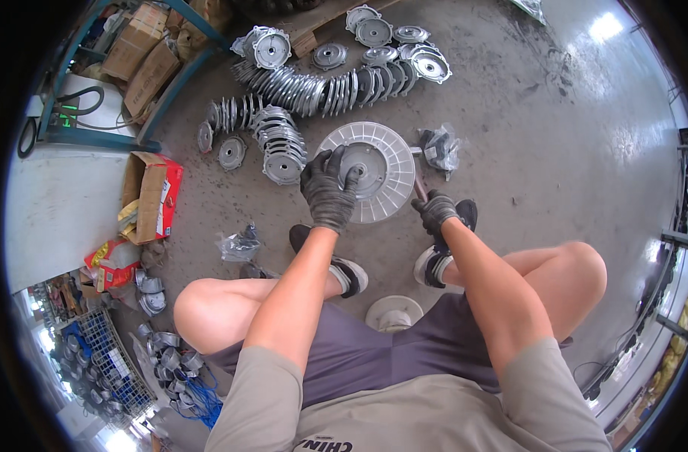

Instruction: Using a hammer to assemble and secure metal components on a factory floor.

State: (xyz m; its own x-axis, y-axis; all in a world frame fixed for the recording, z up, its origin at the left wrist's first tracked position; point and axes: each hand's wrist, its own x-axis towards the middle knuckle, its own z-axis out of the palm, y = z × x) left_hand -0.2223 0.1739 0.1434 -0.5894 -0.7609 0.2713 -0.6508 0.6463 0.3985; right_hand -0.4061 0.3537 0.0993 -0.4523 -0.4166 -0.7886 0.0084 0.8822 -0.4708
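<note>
A round metal end cover (pixel 372 167) with a hub in its middle lies on a pale ribbed round stand (pixel 398 154) on the floor before me. My left hand (pixel 330 188), in a dark grey glove, grips the cover's left side, its thumb near the hub. My right hand (pixel 436 212), gloved alike, is closed around the brown handle of a hammer (pixel 421 186). The hammer's metal head is at the stand's right edge. Beyond the stand, long curved rows of similar metal covers (pixel 302 92) stand on edge, with a few lying flat.
Just right of the stand lies a clear plastic bag (pixel 440 149) with dark parts; another bag (pixel 240 243) is to the left. Cardboard boxes (pixel 149 197) and a blue-framed rack (pixel 95 137) stand at the left. Metal parts (pixel 170 360) and a wire basket (pixel 116 365) are at lower left.
</note>
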